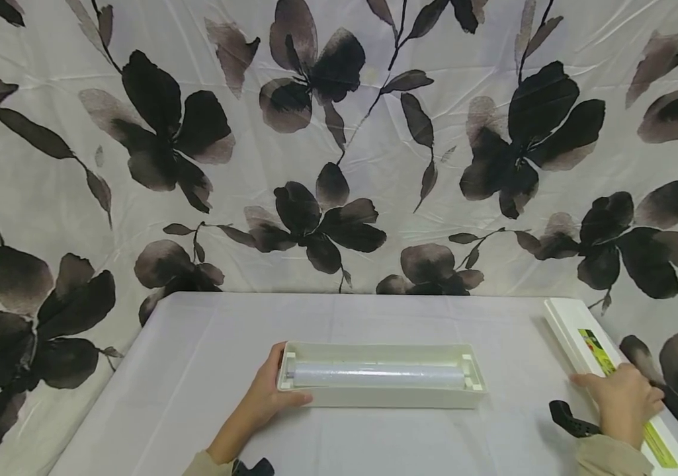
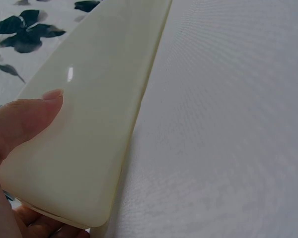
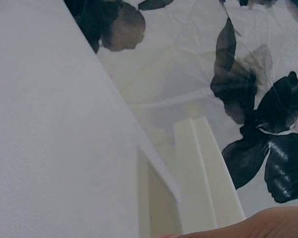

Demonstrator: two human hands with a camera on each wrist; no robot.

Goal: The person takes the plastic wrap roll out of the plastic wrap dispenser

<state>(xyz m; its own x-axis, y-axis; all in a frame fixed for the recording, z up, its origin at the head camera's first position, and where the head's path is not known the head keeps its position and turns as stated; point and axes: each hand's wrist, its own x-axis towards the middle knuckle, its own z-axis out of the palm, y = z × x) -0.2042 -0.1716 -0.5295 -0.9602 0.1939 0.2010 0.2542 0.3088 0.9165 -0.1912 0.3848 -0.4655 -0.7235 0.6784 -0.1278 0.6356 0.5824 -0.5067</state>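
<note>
A white open-topped box [image 1: 398, 398] sits in the middle of the table, with a shiny clear roll of plastic wrap [image 1: 377, 375] lying lengthwise inside. My left hand [image 1: 267, 390] grips the box's left end. In the left wrist view, the thumb lies along the smooth box side [image 2: 89, 148] and fingertips show under its end. At the table's right edge, a long white lid [image 1: 567, 324] with a green and yellow label lies slantwise. My right hand [image 1: 624, 400] holds this lid across its width, thumb on the near side. The right wrist view shows the lid's pale end [image 3: 198, 168] beyond the hand.
White cloth covers the table [image 1: 196, 357]. Behind it and at both sides hangs a white sheet [image 1: 422, 165] printed with dark flowers. Each wrist wears a black strap [image 1: 573, 420]. Table surface lies between the box and the lid.
</note>
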